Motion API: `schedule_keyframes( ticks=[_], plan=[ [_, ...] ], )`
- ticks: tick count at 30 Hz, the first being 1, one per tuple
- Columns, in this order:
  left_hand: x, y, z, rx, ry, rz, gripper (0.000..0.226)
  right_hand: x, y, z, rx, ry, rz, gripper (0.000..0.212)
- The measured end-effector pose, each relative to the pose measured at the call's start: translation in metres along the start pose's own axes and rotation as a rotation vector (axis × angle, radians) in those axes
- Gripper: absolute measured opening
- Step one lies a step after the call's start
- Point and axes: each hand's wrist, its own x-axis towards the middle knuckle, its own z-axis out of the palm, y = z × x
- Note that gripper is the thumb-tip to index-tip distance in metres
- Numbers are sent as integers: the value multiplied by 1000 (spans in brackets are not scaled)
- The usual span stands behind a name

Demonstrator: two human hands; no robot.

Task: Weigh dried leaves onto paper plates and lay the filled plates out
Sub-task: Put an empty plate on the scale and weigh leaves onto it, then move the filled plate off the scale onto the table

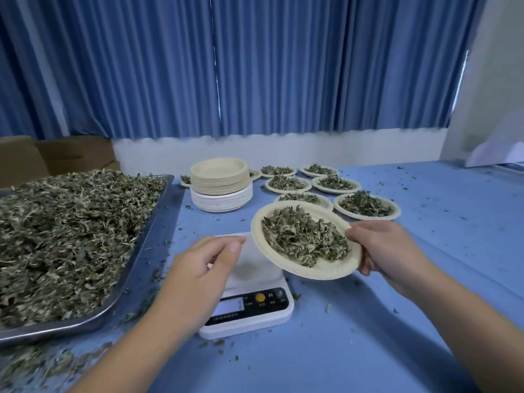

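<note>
My right hand (388,251) grips the right rim of a cream paper plate (323,272) heaped with dried leaves, tilted and lifted just above and to the right of the white digital scale (249,302). The scale's platform is bare. My left hand (204,265) hovers over the scale's left side with fingers loosely curled and nothing visible in them. A steel tray (136,259) piled with dried leaves fills the left. Several filled plates (367,207) lie in rows behind the lifted one.
A tall stack of unused paper plates (219,182) stands behind the scale. Leaf crumbs are scattered over the blue table (425,279). Cardboard boxes (56,157) sit at the back left, and blue curtains hang behind.
</note>
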Motion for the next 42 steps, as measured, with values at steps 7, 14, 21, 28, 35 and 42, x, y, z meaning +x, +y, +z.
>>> schedule_keyframes(
  ticks=[7,14,21,28,35,42],
  plan=[
    [-1,-6,2,196,33,136,19,-2,21,-82,-54,224,91,22],
    [6,-18,-9,190,117,75,27,8,48,-140,-62,421,235,21],
    [9,-28,-16,145,154,-31,25,14,61,-151,-29,456,345,18],
    [10,-32,-18,159,119,-65,21,15,55,-147,-183,408,355,32],
    [10,-33,-17,157,95,-84,21,17,54,-145,-547,395,292,48],
    [14,-38,-18,191,124,-129,21,26,52,-131,-771,489,83,33]
  ],
)
